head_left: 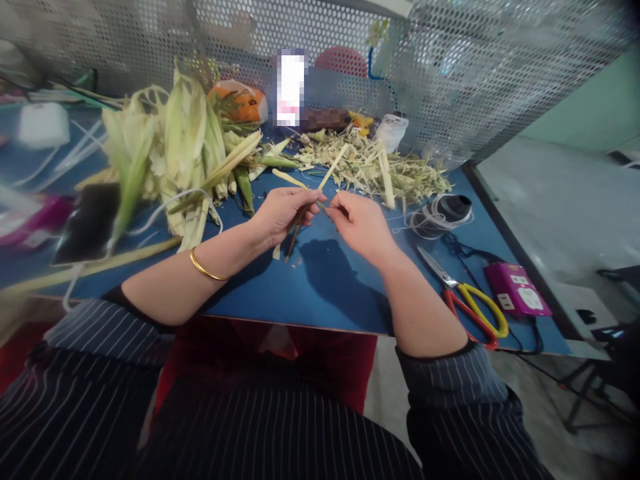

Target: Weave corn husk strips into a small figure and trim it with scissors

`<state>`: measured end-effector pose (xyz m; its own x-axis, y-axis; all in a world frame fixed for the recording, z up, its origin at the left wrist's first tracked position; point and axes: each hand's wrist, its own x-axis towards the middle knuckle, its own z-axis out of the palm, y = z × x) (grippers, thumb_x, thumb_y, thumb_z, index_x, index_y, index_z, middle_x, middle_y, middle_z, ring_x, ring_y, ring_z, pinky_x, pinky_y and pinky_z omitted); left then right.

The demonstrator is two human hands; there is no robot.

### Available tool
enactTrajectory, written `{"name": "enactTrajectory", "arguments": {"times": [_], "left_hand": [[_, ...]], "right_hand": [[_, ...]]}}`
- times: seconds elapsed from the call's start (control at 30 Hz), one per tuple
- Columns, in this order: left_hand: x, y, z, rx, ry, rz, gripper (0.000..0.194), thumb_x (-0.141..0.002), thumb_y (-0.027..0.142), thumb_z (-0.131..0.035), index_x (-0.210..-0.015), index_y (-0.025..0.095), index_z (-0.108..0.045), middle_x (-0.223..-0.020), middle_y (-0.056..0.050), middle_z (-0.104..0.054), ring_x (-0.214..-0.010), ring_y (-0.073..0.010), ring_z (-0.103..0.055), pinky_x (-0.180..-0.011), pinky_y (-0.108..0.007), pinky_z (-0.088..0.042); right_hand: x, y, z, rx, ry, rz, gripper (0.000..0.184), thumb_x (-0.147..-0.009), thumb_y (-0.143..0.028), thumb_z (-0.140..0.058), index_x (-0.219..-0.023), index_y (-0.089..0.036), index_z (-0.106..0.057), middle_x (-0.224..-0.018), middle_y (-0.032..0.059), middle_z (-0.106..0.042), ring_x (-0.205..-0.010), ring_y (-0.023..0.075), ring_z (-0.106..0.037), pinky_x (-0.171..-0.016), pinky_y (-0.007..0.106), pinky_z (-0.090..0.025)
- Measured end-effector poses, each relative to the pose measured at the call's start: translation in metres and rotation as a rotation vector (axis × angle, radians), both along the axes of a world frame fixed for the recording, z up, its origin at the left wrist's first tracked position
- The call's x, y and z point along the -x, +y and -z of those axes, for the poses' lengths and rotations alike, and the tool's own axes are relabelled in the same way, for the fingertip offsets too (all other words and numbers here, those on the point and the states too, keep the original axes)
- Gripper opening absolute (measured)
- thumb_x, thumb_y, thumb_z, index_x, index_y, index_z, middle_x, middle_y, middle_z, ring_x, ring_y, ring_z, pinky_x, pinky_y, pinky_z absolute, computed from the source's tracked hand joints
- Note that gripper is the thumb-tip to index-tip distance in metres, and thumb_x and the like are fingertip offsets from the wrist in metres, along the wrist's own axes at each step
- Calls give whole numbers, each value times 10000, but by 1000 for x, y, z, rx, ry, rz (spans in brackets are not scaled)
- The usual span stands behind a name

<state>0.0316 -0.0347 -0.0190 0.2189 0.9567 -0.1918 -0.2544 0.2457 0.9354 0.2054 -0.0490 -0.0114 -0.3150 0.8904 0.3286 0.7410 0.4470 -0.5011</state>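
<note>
Over the middle of the blue table, my left hand (290,212) pinches several narrow corn husk strips (334,165) that cross between its thumb and fingers. Pale ends stick out above the hand, and darker ends hang below it. Close beside it, my right hand (361,223) has its fingertips closed on the end of a strip. How the strips join inside the fingers is hidden. Beyond my left forearm lies a large bunch of pale green corn husks (183,127). A heap of shredded husk scraps (365,163) spreads behind my hands.
On the right lie a spool of pale cord (440,215), scissors (463,293) with red and yellow handles, and a purple box (517,290). A dark phone (86,223) with a white cable is on the left. A perforated metal panel (240,33) stands along the back of the table (240,293).
</note>
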Motion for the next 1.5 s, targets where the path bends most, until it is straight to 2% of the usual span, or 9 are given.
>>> {"name": "enactTrajectory", "arguments": {"times": [0.23,0.5,0.63,0.77,0.93,1.07,1.2,1.3,1.5], "left_hand": [[-3,2,2,-6,-40,-43,113,-853,213,-684,-806,116,-717,-616,-2,-649,-503,-51,-550,-570,-194,-476],[4,3,-11,27,-146,51,193,-799,186,-626,-925,97,-741,-806,-75,-758,-804,-157,-726,-810,-266,-568],[0,-1,-7,-57,-106,2,175,-717,82,-669,-873,98,-748,-837,-58,-760,-809,-128,-713,-832,-240,-552],[-3,-2,-1,-98,-80,22,161,-698,151,-764,-852,107,-762,-917,-70,-766,-821,-123,-700,-810,-231,-548],[-4,0,0,-86,-34,-12,114,-692,151,-771,-791,101,-747,-854,-70,-763,-789,-126,-698,-813,-259,-550],[-2,-3,-3,-43,3,85,154,-683,125,-745,-834,99,-748,-788,-75,-761,-738,-139,-715,-778,-266,-560],[-3,-9,-3,23,25,258,132,-700,148,-691,-804,94,-752,-759,-104,-762,-692,-174,-731,-700,-269,-566],[-4,-12,-1,27,19,268,198,-760,280,-706,-806,93,-754,-742,-114,-756,-665,-174,-724,-663,-264,-562],[-7,-11,4,12,47,216,186,-744,280,-761,-764,96,-744,-743,-109,-750,-635,-147,-702,-660,-258,-558]], "right_hand": [[-4,7,2,-14,-101,24,183,-879,-214,-561,-704,-208,-508,-672,5,-543,-625,149,-426,-612,303,-281],[4,-5,5,-365,99,186,202,-947,-339,-531,-867,-201,-655,-934,79,-653,-850,201,-577,-777,336,-413],[16,-12,11,-137,230,85,278,-914,-407,-584,-726,-208,-626,-744,17,-613,-687,148,-531,-681,300,-400],[24,-11,21,19,276,90,308,-860,-336,-637,-613,-200,-513,-619,-30,-486,-589,110,-420,-605,280,-327],[21,-13,13,-17,224,70,334,-873,-300,-599,-582,-201,-468,-606,-24,-471,-584,111,-400,-603,288,-313],[9,-7,4,-155,352,218,353,-895,-447,-590,-643,-203,-554,-657,-3,-531,-623,121,-439,-631,293,-354],[2,5,6,193,636,91,355,-814,-514,-676,-661,-201,-603,-640,-13,-559,-606,111,-479,-613,277,-406],[4,6,7,360,788,26,350,-766,-507,-727,-637,-203,-609,-605,-23,-551,-575,98,-473,-594,268,-427],[11,4,10,248,839,168,389,-759,-506,-725,-577,-201,-564,-653,2,-620,-567,95,-491,-571,268,-436]]}}
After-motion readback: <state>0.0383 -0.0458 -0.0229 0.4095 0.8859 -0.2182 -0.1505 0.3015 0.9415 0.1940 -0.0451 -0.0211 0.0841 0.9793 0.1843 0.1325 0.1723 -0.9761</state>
